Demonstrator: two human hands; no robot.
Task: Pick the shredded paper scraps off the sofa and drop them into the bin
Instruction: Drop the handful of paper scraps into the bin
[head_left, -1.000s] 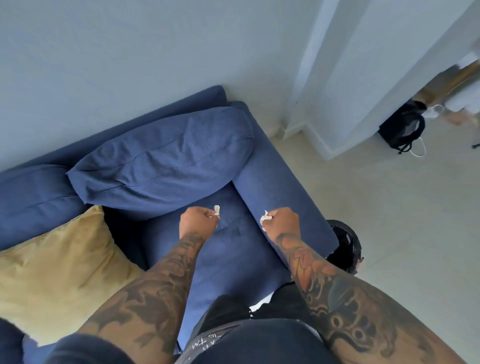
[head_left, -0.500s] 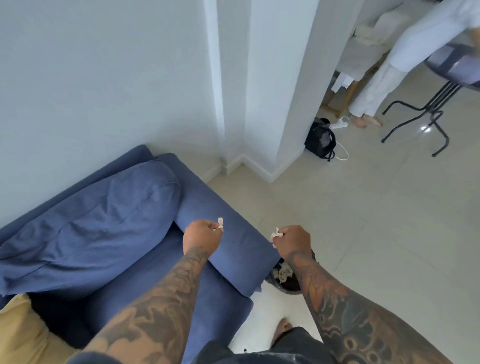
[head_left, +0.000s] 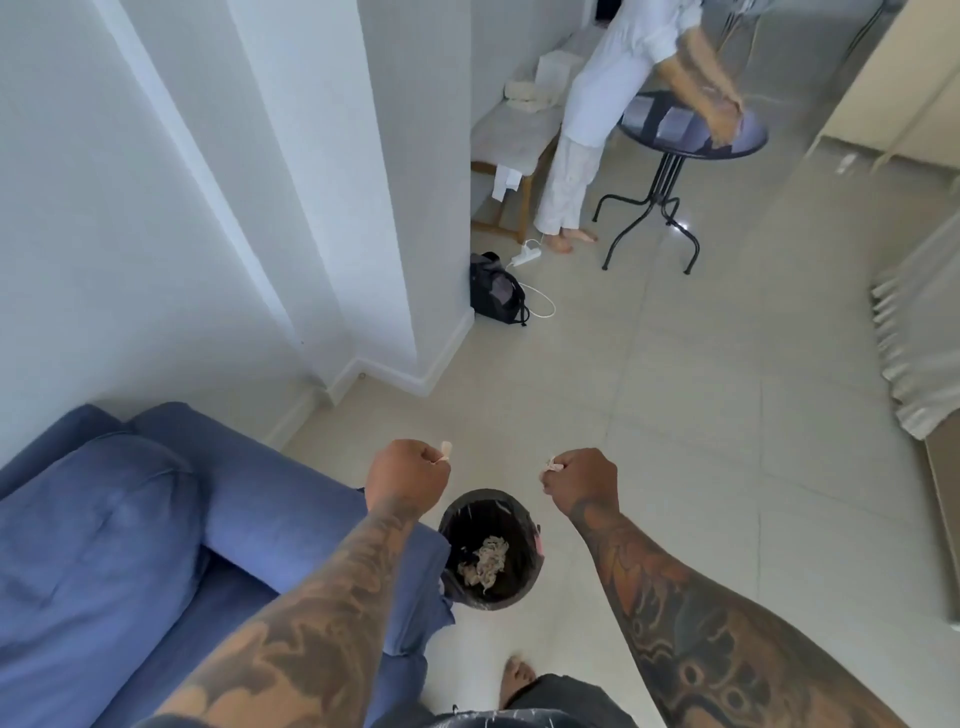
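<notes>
A black round bin (head_left: 524, 587) stands on the floor at the end of the blue sofa (head_left: 156, 545), with a heap of shredded paper (head_left: 484, 562) inside. My left hand (head_left: 408, 478) is a fist that pinches a small paper scrap (head_left: 445, 449), held above the sofa arm, just left of the bin. My right hand (head_left: 582, 480) grips another paper scrap (head_left: 551, 465) and hovers just right of the bin's far rim. Both fists are held above the bin's height.
A person in white stands at a round dark table (head_left: 693, 130) at the back. A black bag (head_left: 496, 291) and a white power strip lie by the wall corner. A fringed rug (head_left: 919, 343) lies at the right. My bare foot (head_left: 517, 678) is near the bin.
The view swung right from the sofa seat to the bin. Both hands carried their scraps from over the cushion to either side of the bin.
</notes>
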